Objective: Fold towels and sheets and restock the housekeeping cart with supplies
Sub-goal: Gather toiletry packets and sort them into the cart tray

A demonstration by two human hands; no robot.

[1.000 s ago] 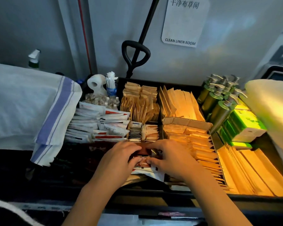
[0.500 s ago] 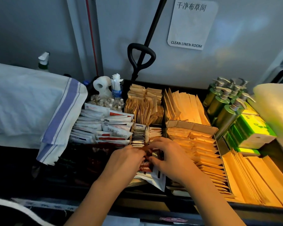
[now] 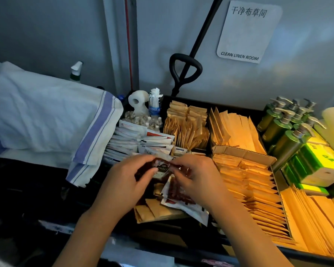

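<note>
Both hands meet over the near middle compartment of the cart tray (image 3: 239,245). The left hand (image 3: 127,182) has thumb and curled fingers pinched on the left end of a dark red-brown sachet (image 3: 161,168); the right hand (image 3: 196,178) pinches its right end with curled fingers. The sachet is held just above the compartment, its long axis running roughly left to right, printed face up toward the camera.

Directly beneath lie more red-and-white sachets (image 3: 181,199) and some tan packets (image 3: 152,211), loosely heaped. Just behind the hands stands a row of white packets (image 3: 139,143), with upright brown paper sachets (image 3: 185,128) beyond them. Right of the right hand, a cardboard box (image 3: 245,153) holds overlapping tan envelopes, close against the wrist. Further right stand green pump bottles (image 3: 283,130) and green boxes (image 3: 316,164). To the left, a folded white towel with blue stripes (image 3: 46,120) overhangs the tray's edge.
</note>
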